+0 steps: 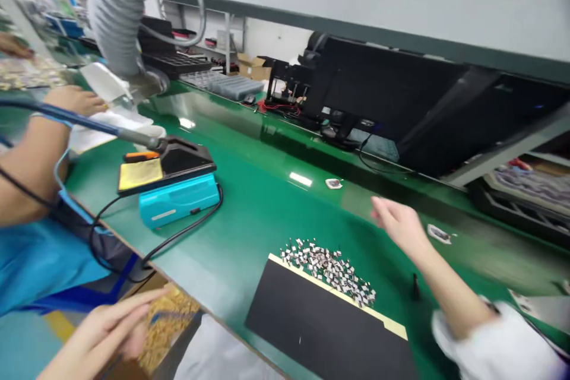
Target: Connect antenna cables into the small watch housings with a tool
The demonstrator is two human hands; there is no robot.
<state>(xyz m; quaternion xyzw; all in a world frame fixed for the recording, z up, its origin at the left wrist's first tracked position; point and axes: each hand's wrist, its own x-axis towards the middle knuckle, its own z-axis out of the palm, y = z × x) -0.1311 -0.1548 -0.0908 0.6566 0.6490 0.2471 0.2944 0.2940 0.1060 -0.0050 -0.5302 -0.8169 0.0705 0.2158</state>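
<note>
Our right hand open, empty, at 4 o'clock over green desk; left hand loosely open at 8 o'clock; small black-and-white parts heaped along black board edge, within reach

From where I'm watching, the heap of tiny black-and-white parts lies loose on the green bench mat, spread in a long, uneven band. The pieces are too small for me to identify. The heap sits against the cream far edge of the black board, which lies flat at the near side, skewed to the bench edge. Off to the right, well apart from the heap, a small white scrap with dark markings lies flat.
</note>
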